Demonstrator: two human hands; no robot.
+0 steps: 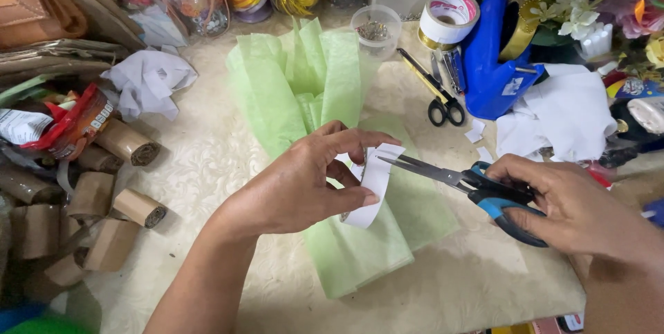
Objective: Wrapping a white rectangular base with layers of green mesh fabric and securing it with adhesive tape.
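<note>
The left hand (pixel 304 185) reaches in from below, wrist bent, thumb and fingers pinched closed on a small white paper strip (pixel 372 185) that curves out past its fingertips. The right hand (pixel 577 213) comes in from the right edge, fingers closed through the blue-and-black handles of a pair of scissors (pixel 470 182); the blades stand slightly apart, their tips at the strip's upper edge, just beside the left fingertips. Under both hands lies folded pale green tissue paper (pixel 311 92), fanning away from the left hand. Beyond the right hand rest smaller black scissors (pixel 436 95), a tape roll (pixel 449 16) and a blue tape dispenser (pixel 491 64). Well left of the left hand lie cardboard rolls (pixel 128 144).
</note>
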